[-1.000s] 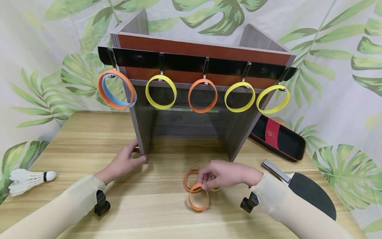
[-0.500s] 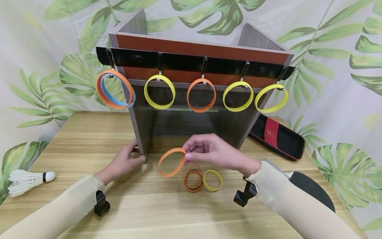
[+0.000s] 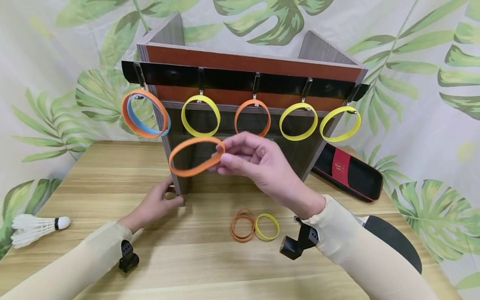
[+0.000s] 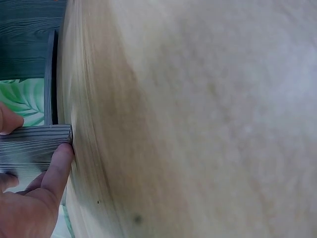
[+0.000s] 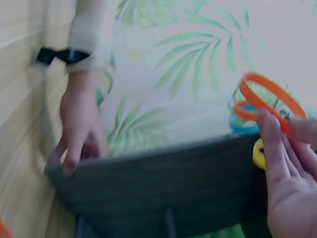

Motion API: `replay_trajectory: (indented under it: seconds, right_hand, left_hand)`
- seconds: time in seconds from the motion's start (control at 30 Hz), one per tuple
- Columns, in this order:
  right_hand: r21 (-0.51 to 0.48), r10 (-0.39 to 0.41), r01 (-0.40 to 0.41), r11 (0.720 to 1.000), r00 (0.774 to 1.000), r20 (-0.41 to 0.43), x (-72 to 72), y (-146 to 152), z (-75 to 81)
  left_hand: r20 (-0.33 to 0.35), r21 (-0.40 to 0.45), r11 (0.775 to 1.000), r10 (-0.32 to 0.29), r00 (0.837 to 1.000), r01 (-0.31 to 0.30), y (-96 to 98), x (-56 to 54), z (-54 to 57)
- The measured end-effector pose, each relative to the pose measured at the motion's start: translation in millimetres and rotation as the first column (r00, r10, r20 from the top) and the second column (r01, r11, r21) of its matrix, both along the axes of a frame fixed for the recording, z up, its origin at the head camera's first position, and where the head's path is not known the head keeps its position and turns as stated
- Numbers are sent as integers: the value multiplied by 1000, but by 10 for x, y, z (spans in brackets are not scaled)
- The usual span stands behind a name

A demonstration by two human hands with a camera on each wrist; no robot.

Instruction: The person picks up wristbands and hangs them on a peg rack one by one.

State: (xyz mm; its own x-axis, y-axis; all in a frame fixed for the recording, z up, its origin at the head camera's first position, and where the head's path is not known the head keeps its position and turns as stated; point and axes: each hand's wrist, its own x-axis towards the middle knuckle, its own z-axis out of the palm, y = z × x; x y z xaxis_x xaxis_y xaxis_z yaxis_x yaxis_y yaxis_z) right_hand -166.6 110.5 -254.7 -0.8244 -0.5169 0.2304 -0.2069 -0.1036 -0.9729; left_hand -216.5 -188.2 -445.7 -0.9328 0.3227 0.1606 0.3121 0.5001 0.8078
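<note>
My right hand pinches an orange silicone wristband between thumb and fingertips, in front of the stand's left part. The band is tilted and overlaps the bottom of a hanging yellow wristband in the head view. My left hand grips the foot of the grey wooden side panel, thumb and fingers on either side. Other wristbands hang from hooks on a black strip: orange with blue at far left, orange in the middle, yellow at right. Loose orange wristbands and a yellow wristband lie on the table.
A shuttlecock lies at the table's left. At the right are a black case with a red band and a table tennis paddle, partly hidden by my right sleeve. A leaf-patterned cloth hangs behind the stand.
My right hand has lifted the orange wristband off the table, up and leftward toward the hanging bands. The left hand keeps its place on the panel.
</note>
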Motion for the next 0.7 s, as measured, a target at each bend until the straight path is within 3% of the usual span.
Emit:
replay_trajectory:
  seconds: [0.2,0.47,0.7]
  right_hand:
    - [-138,-113,117,984,993,31,16,-151,111]
    - [-283,-165,187,941,981,100,-49,-256,146]
    - [-333,-197,225,916,974,115,-66,-328,159]
  left_hand:
    - [6,0,1000,4,1000,-4,0,-7,-11]
    - [-5,-12,1000,6,1000,-6,-8,-14,-53]
    - [-22,-6,1000,-6,1000,6,-5,-33,-32]
